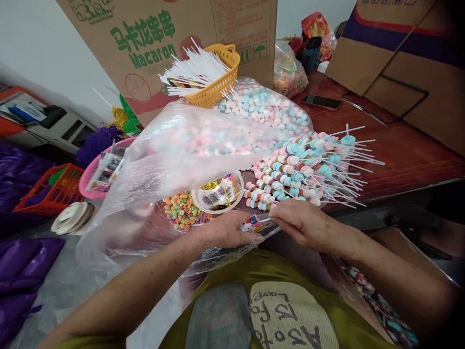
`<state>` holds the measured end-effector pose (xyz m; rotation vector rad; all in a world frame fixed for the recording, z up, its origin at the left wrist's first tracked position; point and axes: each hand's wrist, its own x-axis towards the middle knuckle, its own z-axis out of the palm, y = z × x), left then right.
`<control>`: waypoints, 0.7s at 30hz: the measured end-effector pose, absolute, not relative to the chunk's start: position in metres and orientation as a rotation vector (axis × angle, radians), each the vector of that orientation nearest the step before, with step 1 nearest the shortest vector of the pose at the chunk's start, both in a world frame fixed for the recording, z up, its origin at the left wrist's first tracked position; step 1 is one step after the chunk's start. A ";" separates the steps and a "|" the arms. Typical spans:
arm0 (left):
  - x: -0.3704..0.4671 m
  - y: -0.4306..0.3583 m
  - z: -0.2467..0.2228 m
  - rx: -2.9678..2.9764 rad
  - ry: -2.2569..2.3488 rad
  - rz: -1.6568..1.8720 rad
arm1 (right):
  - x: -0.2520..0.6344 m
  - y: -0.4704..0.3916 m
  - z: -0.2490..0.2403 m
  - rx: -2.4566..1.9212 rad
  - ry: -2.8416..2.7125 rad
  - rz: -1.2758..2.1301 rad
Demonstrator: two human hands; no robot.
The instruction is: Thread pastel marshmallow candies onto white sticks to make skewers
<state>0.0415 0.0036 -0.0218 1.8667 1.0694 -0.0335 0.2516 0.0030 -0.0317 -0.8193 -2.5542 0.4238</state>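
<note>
Wrapper, small & printed (pixel 253 224), sits btwn the thumb & fingers of the L hand (pixel 230 230), pinched near its lower edge. R hand (pixel 303 223) is closed too, thumb to fingers, apparently on the end of a thin white stick (pixel 266 220) that reaches across to the wrapper. Exact contact under the R fingertips is hidden, as is whatever the wrapper may hold.

For good handling, L pinch should be light, thumb flat, so the film doesn't crease or tear; R should grip the stick close to the wrapper, since a long free length would likely flex. Best to hold both in one line & turn w/ the fingertips rather than the wrists. Too hard a pull could slip the stick out or split the film.

Room: tight just ahead of the hands. Round tub (pixel 194 199) stands beyond the L fingers, its rim near the knuckles; ring candies (pixel 181 211) lie fwd & left of that hand, so a wide L elbow or wrist swing might scatter them. Skewered sweets (pixel 290 182) are piled right beyond the R hand, bare stick ends poking out to its right; lifting clears them better than sliding. Big clear bag (pixel 145 179) spreads left of & under the L forearm, loose folds that could snag. Table (pixel 385 169) edge runs off to the right of the R hand, but below the hands it's masked by plastic. Easier travel is prob. up & toward the olive top (pixel 236 271).
</note>
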 end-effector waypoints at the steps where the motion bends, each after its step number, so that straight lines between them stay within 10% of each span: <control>1: 0.044 0.001 -0.025 1.885 1.114 -0.053 | 0.248 0.003 -0.034 -0.829 -2.567 0.399; 21: 0.011 -0.032 -0.029 1.024 1.144 0.307 | 0.214 0.021 -0.038 -0.901 -2.079 1.182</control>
